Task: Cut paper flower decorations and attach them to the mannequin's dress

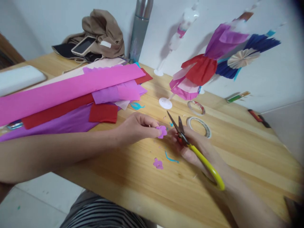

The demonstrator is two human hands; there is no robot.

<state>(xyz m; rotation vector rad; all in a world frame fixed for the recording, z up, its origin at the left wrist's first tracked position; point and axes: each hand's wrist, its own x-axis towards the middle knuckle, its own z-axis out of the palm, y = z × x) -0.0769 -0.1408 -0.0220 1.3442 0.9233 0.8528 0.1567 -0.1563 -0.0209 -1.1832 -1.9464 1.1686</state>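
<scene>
While near scissors, tape rings flat.

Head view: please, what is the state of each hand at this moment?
Left hand: closed, pinching a purple flower cutout with thumb and fingers.
Right hand: holding yellow-handled scissors, blades apart.

No text, brand or number can be read. Beyond the right fingers, the near tape roll shows marks inside its ring, and the far tape roll red patches, both too blurred to make out as letters. Well beyond the left fingers, the flask bears a faint pale pattern, likewise illegible.
</scene>
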